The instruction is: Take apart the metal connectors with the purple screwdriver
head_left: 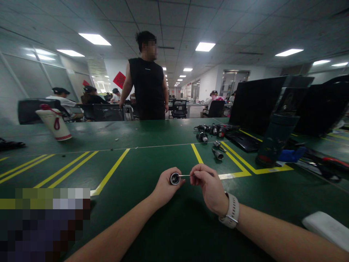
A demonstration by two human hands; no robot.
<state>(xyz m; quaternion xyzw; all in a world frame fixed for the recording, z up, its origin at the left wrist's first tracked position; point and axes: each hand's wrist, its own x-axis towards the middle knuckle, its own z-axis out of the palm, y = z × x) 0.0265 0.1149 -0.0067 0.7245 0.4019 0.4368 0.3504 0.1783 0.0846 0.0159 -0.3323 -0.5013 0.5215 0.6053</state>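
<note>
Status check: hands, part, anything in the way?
Left hand grips round metal connector. Right hand pinches thin pin at its opening. Nothing between them; loose connectors lie beyond.

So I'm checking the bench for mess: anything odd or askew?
Only small things: loose metal parts lie scattered across the yellow lines, and the paper cup looks tilted. The hands' round part looks intact.

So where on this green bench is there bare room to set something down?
Bare mat lies between the yellow lines and the left hand, and behind the white cup. It is crowded on the right: small metal parts, monitors and a dark blue case.
</note>
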